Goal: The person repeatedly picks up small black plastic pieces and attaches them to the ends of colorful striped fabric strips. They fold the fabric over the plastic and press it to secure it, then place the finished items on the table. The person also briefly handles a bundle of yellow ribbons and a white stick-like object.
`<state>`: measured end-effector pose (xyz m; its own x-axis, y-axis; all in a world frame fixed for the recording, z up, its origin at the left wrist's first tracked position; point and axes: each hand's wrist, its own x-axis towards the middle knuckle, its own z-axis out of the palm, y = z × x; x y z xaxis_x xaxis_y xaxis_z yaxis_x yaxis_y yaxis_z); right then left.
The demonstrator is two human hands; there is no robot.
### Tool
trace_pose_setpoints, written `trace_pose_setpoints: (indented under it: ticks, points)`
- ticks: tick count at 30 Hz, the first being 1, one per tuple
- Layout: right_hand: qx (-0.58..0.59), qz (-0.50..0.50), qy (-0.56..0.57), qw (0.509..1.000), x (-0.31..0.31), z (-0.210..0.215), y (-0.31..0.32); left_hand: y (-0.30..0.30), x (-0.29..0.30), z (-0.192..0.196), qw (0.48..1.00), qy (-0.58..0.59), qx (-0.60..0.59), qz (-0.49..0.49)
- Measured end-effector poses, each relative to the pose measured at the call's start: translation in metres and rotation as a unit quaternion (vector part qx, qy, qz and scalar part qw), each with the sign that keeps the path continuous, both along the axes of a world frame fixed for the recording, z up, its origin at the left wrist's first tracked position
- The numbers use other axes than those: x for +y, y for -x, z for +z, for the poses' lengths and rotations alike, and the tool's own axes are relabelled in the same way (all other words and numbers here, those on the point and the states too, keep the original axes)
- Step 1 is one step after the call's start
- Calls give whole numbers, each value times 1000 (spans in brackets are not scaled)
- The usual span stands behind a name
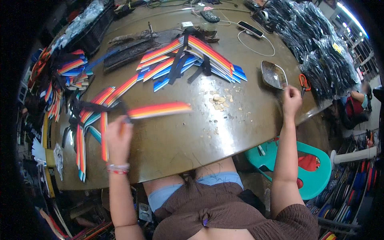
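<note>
My left hand (119, 138) is closed on a striped strip (162, 110) in red, orange, yellow and white, with a dark end near my fingers. The strip sticks out to the right and is slightly blurred. Around that hand lies a loose bunch of similar strips (81, 150) with black ends, some backed in teal. On the right, the fingers of my right hand (293, 100) are pinched together at the near rim of a shallow dish (274, 74). Whatever they hold, if anything, is too small to make out.
A larger stack of striped strips (212, 54) lies at the far middle. Small pale bits (220, 102) are scattered on the table (168, 148). Orange-handled scissors (305, 83), a cabled phone (251, 29), black plastic-wrapped bundles (328, 52) and a teal stool (314, 180) are on the right.
</note>
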<state>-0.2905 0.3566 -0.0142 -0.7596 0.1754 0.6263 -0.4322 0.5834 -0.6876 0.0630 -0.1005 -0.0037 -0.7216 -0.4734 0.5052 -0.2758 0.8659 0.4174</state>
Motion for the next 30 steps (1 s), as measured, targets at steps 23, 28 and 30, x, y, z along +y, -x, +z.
trace_pose_setpoints:
  ticks: [23, 28, 30]
  points:
    - [-253, 350, 20, 902, -201, -11, -211, 59, 122, -22, 995, -54, -15, -89]
    - [-245, 346, 13, 906, -201, -11, -216, 64, 118, -21, 993, -78, -4, -85]
    - [-225, 346, -1, 911, -202, -9, -218, 64, 115, -20, 991, -101, -7, -82]
